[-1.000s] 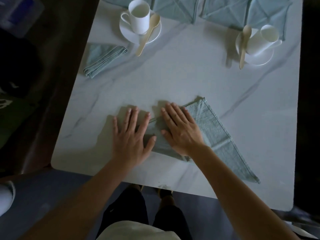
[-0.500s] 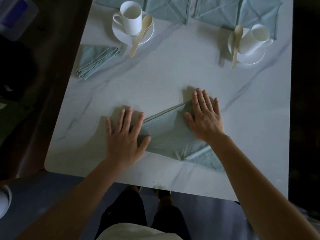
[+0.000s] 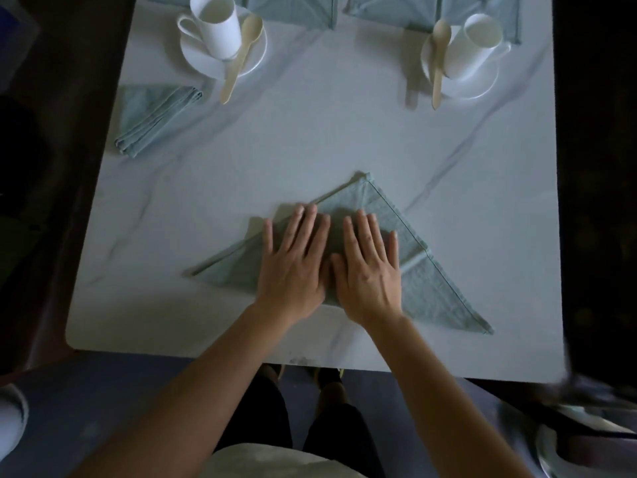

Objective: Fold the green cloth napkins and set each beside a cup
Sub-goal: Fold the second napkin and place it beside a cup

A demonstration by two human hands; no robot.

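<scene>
Progress check: one folded napkin is done. It's a narrow strip parked just beside the left saucer, up and to the left of the triangle napkin. The triangle napkin is the one in work, lying flat on the marble table and folded on the diagonal so far.

Both hands sit on top of it, side by side. The left hand and right hand are flat, fingers straight and slightly spread, pressing the cloth and gripping nothing. My guess is that's smoothing the crease before the next fold. So it needs more folds, then a trip over to the right cup, which has no napkin next to it yet.

Beyond the triangle napkin, at the far edge, more green cloths lie spread out. They're cut off by the frame, so I can't count them.

Containers:
- **Left cup:** the left cup stands upright, beyond the triangle napkin and to its left.
- **Right cup:** it sits on the right saucer, beyond and to the right, and looks tilted.
- **Contents:** both look empty.
- **Spoons:** each saucer carries a wooden spoon, the left spoon and the right spoon, with handles poking off the rim toward the triangle napkin.
</scene>
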